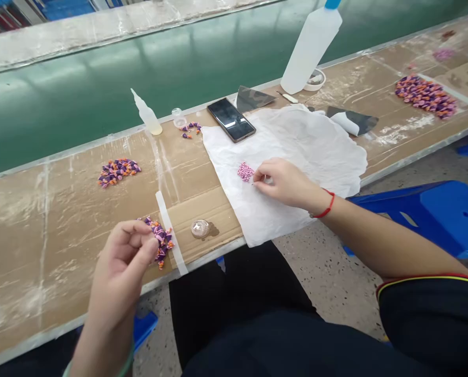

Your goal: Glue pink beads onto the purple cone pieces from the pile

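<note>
My left hand (126,262) is closed in a pinch over the near edge of the bench, beside a pile of small purple, pink and orange pieces (162,242). Whatever its fingertips hold is too small to make out. On a white cloth (296,136), my right hand (283,180) pinches thumb and forefinger together at the edge of a heap of tiny pink bits (245,172). Anything between those fingertips is too small to name. Between the hands, a small clear round dish (200,229) with liquid in it stands on cardboard.
Behind lie another purple-orange pile (119,172), a dropper bottle (147,112), a clear cap (178,117) and a phone (231,120). A large white bottle (310,50) stands beside a tape roll (315,80) and craft knife (287,97). Right are a bigger pile (426,97) and blue stool (449,214).
</note>
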{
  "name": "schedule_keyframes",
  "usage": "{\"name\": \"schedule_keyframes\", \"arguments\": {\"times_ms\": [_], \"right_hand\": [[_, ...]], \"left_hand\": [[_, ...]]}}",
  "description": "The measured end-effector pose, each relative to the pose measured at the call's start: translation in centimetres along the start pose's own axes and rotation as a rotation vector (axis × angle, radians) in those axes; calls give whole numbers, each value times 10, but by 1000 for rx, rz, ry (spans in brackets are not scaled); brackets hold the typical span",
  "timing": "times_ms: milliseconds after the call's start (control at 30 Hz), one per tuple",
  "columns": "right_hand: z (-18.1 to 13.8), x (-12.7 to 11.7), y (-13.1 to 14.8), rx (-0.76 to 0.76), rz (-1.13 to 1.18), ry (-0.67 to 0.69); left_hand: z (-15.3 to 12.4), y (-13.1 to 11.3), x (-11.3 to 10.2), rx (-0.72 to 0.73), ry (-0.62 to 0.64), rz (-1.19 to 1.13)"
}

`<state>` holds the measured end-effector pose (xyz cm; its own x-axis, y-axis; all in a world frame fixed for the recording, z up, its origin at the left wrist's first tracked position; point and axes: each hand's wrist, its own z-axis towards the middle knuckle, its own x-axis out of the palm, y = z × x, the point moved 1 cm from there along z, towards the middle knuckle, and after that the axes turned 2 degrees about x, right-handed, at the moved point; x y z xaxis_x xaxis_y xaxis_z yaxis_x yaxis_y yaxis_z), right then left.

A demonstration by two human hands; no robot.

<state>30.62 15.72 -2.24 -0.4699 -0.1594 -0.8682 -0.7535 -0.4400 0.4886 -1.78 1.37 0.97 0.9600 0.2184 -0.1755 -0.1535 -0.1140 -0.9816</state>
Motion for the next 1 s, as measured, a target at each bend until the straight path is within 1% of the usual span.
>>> {"name": "schedule_keyframes", "arguments": {"times_ms": [167,300,433,467,533,600,700,767,833,900,1000], "right_hand": [[5,8,0,18,-65,26],[8,13,-2,-1,-77,26],[3,13,4,-5,-57,16],[0,11,9,-17,-11,13],[-9,7,25,-75,169,-1],[-19,2,47,-177,392,-31],[-33,1,77,-331,546,-109],[-38,4,92,-401,572,-178],[-41,7,100,-444,563,-250],[-42,10,104,-473,533,-308],[-43,9,105,-519,469,-349]], "left_hand": [[-18,5,12,146,133,-57],[-25,11,26,140,201,-152],[-29,15,43,122,179,-221],[-30,14,48,120,169,-235],[-30,10,61,105,187,-263],[-29,3,76,88,241,-304],[-29,-4,94,57,296,-365],[-31,-5,100,41,288,-398],[-35,-5,102,44,278,-428],[-39,-4,100,47,281,-463],[-43,-3,97,13,295,-514]]}}
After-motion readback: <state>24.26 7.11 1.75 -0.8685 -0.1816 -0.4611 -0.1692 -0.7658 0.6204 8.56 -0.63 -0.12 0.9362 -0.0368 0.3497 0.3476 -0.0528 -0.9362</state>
